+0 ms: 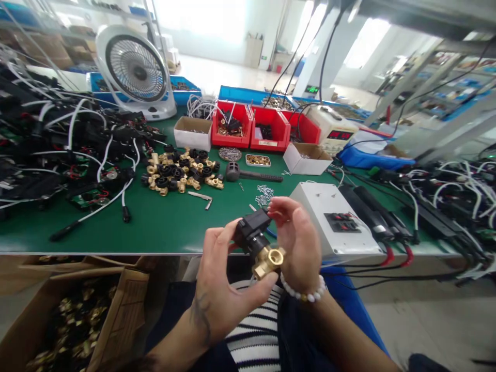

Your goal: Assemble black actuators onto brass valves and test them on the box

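A brass valve (pixel 270 260) with a black box-shaped actuator (pixel 253 226) on top is tilted above the table's front edge. My left hand (pixel 227 279) is closed round it, with the thumb under the brass body and the fingers behind the black box. My right hand (pixel 296 240), wearing a bead bracelet, is beside the valve. Its bent fingertips are at the upper right corner of the actuator, while its thumb stands apart. Whether those fingertips press on the box is hard to tell. Metal clips (pixel 264 195) lie just beyond the hands.
A black mallet (pixel 253 174), a hex key tool (pixel 200 197) and a pile of brass valves (pixel 180 170) lie on the green table (pixel 163 219). Red bins (pixel 231 138) stand behind. A grey switch box (pixel 335 219) is at right, cabled black units (pixel 77 155) at left.
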`<state>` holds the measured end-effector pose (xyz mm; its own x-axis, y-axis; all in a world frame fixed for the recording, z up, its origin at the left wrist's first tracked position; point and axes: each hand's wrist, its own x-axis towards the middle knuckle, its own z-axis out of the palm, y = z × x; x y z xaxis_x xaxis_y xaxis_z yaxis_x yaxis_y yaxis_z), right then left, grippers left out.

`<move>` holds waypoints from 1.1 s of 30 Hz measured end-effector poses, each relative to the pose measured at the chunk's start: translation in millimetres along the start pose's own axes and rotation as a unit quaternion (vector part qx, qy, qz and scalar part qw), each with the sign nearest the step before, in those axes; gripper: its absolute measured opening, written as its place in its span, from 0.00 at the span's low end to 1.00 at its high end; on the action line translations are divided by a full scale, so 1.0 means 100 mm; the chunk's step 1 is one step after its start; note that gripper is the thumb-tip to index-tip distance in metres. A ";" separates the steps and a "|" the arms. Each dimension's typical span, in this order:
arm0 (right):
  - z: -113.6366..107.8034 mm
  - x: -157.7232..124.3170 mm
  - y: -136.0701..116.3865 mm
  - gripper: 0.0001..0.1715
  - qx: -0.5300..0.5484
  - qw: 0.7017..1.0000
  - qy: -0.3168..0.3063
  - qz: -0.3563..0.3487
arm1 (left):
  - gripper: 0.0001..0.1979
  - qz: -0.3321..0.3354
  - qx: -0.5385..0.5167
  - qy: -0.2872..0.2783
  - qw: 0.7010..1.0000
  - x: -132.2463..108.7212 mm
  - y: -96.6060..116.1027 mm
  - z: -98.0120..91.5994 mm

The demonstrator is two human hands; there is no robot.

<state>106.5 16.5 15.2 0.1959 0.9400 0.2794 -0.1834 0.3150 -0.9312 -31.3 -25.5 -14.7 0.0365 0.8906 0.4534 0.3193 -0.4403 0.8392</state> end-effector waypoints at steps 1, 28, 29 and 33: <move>-0.03 0.02 -0.07 0.08 0.049 0.999 0.016 0.001 | 0.36 -0.005 -0.014 0.011 1.000 0.00 -0.02 -0.02; -0.41 0.25 -0.65 0.08 -0.157 0.981 -0.082 -0.078 | 0.35 -0.022 0.022 0.051 0.998 -0.04 -0.10 -0.12; -0.56 0.44 -0.64 0.09 -0.266 0.955 -0.054 -0.115 | 0.35 -0.017 0.028 0.052 0.998 -0.04 -0.11 -0.13; -1.16 1.19 -0.51 0.08 -0.520 0.850 -0.073 -0.050 | 0.35 -0.011 0.094 0.051 0.994 0.04 -0.15 -0.16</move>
<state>250.7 97.4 68.7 0.0244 0.9456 0.3243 0.7922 0.1795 -0.5832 -51.0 -17.3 -21.2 -0.0660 0.8792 0.4718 0.4901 -0.3833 0.7829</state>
